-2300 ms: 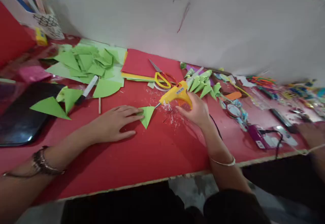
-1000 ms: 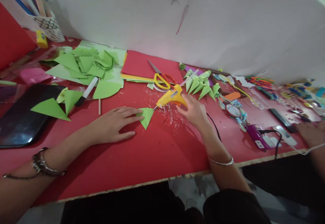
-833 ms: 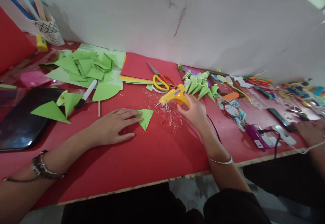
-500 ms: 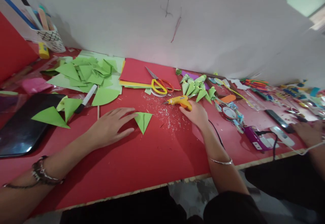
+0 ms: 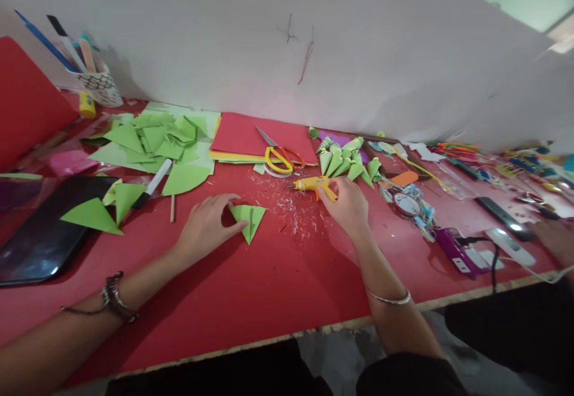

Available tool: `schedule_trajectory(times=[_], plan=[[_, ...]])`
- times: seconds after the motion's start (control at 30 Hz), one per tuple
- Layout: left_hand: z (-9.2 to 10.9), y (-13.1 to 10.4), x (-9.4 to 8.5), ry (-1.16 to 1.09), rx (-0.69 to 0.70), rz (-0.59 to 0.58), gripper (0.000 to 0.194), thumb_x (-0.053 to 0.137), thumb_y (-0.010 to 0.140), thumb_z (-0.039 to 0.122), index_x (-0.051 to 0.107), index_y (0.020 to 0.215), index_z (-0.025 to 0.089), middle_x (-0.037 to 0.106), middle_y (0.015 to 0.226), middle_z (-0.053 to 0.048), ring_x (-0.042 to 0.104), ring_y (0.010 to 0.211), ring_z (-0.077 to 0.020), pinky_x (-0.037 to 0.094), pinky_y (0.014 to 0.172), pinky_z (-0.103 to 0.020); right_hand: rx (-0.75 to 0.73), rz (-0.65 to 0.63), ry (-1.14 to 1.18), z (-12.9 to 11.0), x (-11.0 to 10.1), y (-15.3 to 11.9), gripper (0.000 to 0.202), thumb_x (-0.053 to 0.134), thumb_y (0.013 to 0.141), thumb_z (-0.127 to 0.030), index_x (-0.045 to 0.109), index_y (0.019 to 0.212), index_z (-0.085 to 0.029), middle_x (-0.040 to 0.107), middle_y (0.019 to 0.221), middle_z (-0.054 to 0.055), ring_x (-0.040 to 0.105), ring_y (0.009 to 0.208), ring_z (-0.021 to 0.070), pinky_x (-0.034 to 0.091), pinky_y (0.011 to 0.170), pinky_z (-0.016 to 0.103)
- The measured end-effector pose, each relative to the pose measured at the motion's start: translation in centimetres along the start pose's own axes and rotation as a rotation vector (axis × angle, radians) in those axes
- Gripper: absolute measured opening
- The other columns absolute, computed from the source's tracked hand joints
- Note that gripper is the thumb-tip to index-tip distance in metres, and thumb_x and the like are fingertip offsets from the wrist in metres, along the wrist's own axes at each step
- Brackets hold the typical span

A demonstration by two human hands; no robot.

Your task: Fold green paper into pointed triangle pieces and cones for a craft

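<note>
Scissors [image 5: 281, 158] with yellow and red handles lie on a red tabletop [image 5: 269, 300]; nearer the wearer and slightly left of them is a folded green paper triangle [image 5: 250, 222], point toward the wearer; the left hand [image 5: 204, 228] is partly open at its left corner, thumb and forefinger parted, the thumb tip over the paper; just nearer and right of the scissors, the right hand [image 5: 348, 206] is closed around the handle of a yellow glue gun [image 5: 309, 184], nozzle leftward; green paper cones [image 5: 347, 161] cluster right of the scissors, a green paper pile [image 5: 156, 136] left.
</note>
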State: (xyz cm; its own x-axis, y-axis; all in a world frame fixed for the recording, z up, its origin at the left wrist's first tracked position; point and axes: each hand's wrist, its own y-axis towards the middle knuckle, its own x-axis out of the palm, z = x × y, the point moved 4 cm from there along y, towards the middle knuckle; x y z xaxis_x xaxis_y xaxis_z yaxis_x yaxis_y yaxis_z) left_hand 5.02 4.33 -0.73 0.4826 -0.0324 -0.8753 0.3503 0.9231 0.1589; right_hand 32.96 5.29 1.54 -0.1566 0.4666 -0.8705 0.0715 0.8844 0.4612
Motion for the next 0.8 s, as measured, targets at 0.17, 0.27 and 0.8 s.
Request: schedule_trajectory(times=[0.17,0.27,0.8], plan=[[0.0,0.4,0.6,-0.148,-0.027,-0.028,0.034,0.049,0.077,0.038,0.049,0.107,0.021,0.058,0.081,-0.001,0.055,0.073,-0.0181,0.04,0.072,-0.034,-0.004,0.038,0.236,-0.8,-0.6,-0.1,0.027,0.046,0.078,-0.042,0.057,0.084,-0.017,0.056,0.071,0.004,0.052,0.065,0.0167,0.04,0.059,0.027],[-0.3,0.5,0.3,-0.405,-0.07,-0.018,0.036,0.047,0.079,0.036,0.044,0.111,0.021,0.049,0.074,0.002,0.049,0.064,-0.0126,0.041,0.06,-0.026,0.04,-0.02,0.56,-1.4,-0.1,-0.3,0.021,0.044,0.08,-0.036,0.054,0.084,-0.018,0.053,0.064,0.001,0.051,0.059,0.0135,0.042,0.057,0.025],[0.9,-0.4,0.5,-0.891,-0.177,-0.212,0.022,0.055,0.075,0.041,0.055,0.074,0.019,0.057,0.062,0.004,0.054,0.061,-0.0111,0.044,0.065,-0.023,0.129,-0.732,1.257,-7.2,2.9,-3.5,0.026,0.056,0.075,-0.035,0.067,0.089,-0.017,0.068,0.081,0.005,0.06,0.065,0.0126,0.047,0.068,0.029]])
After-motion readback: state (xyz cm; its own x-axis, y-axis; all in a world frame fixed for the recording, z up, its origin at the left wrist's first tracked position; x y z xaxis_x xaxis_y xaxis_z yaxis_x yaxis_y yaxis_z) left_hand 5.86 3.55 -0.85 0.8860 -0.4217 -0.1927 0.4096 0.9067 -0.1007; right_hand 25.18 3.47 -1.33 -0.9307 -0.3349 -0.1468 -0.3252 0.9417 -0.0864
